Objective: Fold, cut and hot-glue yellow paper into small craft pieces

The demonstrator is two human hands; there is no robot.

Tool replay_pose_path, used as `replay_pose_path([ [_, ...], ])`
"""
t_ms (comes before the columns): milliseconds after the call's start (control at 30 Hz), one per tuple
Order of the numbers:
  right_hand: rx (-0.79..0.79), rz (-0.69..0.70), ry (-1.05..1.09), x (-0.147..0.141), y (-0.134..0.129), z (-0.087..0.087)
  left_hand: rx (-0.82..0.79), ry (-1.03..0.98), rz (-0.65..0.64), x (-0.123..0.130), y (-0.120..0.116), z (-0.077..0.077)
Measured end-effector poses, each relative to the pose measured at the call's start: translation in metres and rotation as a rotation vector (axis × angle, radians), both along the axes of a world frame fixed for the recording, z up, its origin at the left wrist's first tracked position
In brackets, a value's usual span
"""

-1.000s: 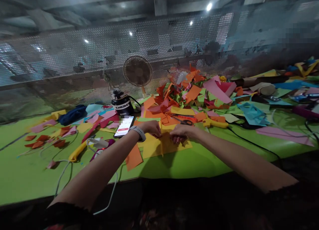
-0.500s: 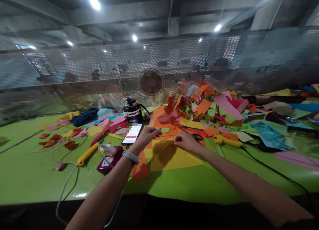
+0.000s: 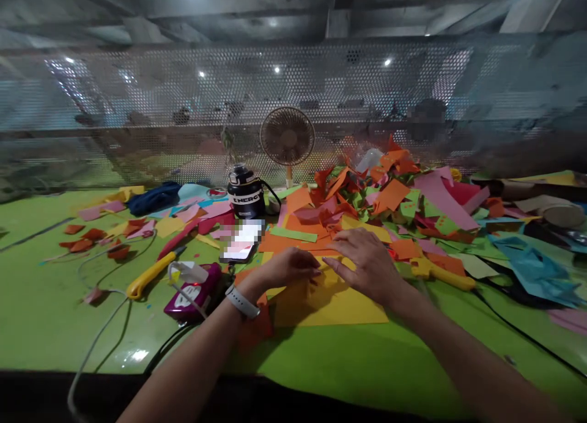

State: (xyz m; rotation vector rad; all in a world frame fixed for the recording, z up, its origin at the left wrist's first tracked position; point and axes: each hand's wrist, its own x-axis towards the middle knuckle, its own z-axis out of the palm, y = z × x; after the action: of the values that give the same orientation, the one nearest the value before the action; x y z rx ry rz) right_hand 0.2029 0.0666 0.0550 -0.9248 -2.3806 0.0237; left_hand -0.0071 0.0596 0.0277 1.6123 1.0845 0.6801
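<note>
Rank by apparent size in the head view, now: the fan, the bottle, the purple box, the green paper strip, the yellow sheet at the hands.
1. Yellow sheet, though partly covered
2. Fan
3. Bottle and purple box: too alike to rank; the box is nearer
4. Green paper strip

A perforated screen [image 3: 165, 99] rises beyond the far edge of a bright green desk [image 3: 330, 359] in a dim, grey interior, spanning the room from the desk's left edge toward its right. Blurred, unreadable shapes show through its holes, and a horizontal rail [image 3: 137, 131] crosses it partway up. Overhead, a dull ceiling [image 3: 229, 7] is crossed by heavy beams, with a pillar [image 3: 338, 24] standing above the middle of the far edge. Small white lights [image 3: 387, 62] dot the screen. Glare [image 3: 136, 354] gleams near the desk's near left corner; a dark line [image 3: 36, 235] runs in from its left edge, and deep shadow lies below the near edge.
</note>
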Motion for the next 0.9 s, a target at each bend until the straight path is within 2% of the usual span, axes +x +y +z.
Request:
replay_pose_path([
  [33,-0.085,0.022,-0.063,0.004,0.001,0.004,0.012,0.015,-0.048,0.001,-0.001,0.003],
  [100,-0.369,0.116,-0.169,0.012,0.006,0.008,0.047,0.055,-0.105,0.002,-0.005,0.010],
  [167,-0.652,0.194,-0.201,0.021,0.013,0.007,0.184,0.122,-0.078,0.001,-0.008,0.018],
  [200,-0.744,0.185,-0.169,0.025,0.016,0.007,0.303,0.152,-0.009,0.000,-0.011,0.022],
  [233,-0.809,0.137,-0.089,0.028,0.019,0.006,0.450,0.170,0.113,-0.001,-0.012,0.026],
  [300,-0.890,-0.008,0.190,0.029,0.024,0.005,0.691,0.154,0.444,-0.005,-0.015,0.032],
  [333,-0.935,-0.068,0.361,0.027,0.025,0.005,0.738,0.134,0.605,-0.006,-0.016,0.034],
  [367,-0.992,-0.103,0.526,0.024,0.024,0.004,0.717,0.111,0.720,-0.007,-0.016,0.034],
  [400,-1.062,-0.110,0.664,0.020,0.023,0.003,0.632,0.080,0.766,-0.007,-0.015,0.032],
  [433,-1.139,-0.096,0.766,0.015,0.021,0.001,0.506,0.035,0.751,-0.006,-0.013,0.029],
  [533,-1.321,-0.017,0.863,0.000,0.011,-0.008,0.086,-0.186,0.498,0.001,-0.007,0.015],
  [600,-1.356,0.024,0.825,-0.008,0.005,-0.016,-0.060,-0.329,0.391,0.008,-0.004,0.005],
  [700,-1.334,0.066,0.748,-0.015,0.000,-0.026,-0.155,-0.412,0.376,0.015,-0.004,-0.003],
  [800,-1.281,0.113,0.663,-0.016,-0.002,-0.028,-0.218,-0.504,0.394,0.017,-0.005,-0.003],
  [867,-1.174,0.137,0.602,-0.013,-0.002,-0.025,-0.264,-0.593,0.405,0.015,-0.006,0.000],
  [900,-1.058,0.149,0.575,-0.010,-0.002,-0.023,-0.282,-0.630,0.417,0.013,-0.006,0.001],
])
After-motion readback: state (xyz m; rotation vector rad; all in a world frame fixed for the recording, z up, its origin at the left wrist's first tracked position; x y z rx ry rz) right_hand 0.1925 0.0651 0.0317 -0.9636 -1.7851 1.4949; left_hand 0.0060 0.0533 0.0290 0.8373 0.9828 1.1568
